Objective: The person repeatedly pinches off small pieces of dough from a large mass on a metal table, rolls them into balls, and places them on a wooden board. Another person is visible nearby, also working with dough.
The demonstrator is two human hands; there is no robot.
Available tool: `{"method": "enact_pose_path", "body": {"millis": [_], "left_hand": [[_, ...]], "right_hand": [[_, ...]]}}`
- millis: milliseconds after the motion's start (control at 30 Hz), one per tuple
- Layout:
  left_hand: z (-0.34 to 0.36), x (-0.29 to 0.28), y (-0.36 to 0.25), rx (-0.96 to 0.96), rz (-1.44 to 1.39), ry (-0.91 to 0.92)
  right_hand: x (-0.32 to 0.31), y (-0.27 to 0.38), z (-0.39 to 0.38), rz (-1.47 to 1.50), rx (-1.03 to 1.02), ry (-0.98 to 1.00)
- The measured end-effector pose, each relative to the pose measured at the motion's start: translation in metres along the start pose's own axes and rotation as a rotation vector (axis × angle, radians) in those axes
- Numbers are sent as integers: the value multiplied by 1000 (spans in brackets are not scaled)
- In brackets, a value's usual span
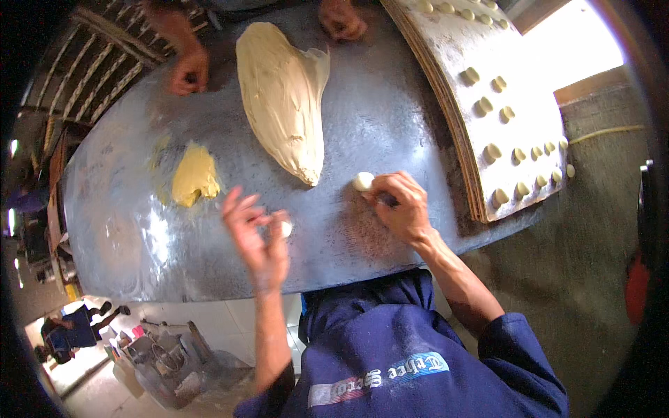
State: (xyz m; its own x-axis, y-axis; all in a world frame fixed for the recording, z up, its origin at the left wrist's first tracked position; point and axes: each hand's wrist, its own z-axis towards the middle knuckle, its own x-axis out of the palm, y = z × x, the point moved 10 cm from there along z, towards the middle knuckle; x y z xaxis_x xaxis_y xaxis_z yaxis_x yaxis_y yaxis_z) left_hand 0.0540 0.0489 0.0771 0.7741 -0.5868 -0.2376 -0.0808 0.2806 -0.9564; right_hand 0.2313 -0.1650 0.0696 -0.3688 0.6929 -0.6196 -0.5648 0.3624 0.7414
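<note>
My right hand is closed, its thumb and fingertips on a small white dough ball at the table surface. To its left, my left hand hovers over the table with fingers spread, slightly blurred. Another small white dough piece shows right beside its thumb; whether the two touch, I cannot tell. Beyond my hands lies a long, smooth mass of cream-coloured dough, its narrow end toward me. A soft yellow lump, like butter or margarine, sits left of the dough.
Stacked boards at the right carry several small dough pieces in rows. Across the metal-grey table, another person's hands reach in from the far side. Buckets and containers stand on the floor at lower left, near another person.
</note>
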Motion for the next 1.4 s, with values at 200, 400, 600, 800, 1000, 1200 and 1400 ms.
{"method": "enact_pose_path", "body": {"millis": [200,400,600,800,1000,1200,1400], "left_hand": [[-49,35,-12,-252,-192,191],[-53,-68,-17,-141,125,-440],[-21,4,-10,252,528,28],[-40,9,16,283,964,446],[-65,45,-5,415,709,504],[-13,53,8,359,787,478],[-36,35,16,355,743,553]], "right_hand": [[30,110,-18,303,-398,446],[78,112,1,119,-292,384],[68,89,-25,87,-260,277],[17,0,-32,-553,-192,263],[58,37,-67,-87,-192,342],[62,33,-5,-370,-140,164],[62,22,-25,-179,-174,315]]}}
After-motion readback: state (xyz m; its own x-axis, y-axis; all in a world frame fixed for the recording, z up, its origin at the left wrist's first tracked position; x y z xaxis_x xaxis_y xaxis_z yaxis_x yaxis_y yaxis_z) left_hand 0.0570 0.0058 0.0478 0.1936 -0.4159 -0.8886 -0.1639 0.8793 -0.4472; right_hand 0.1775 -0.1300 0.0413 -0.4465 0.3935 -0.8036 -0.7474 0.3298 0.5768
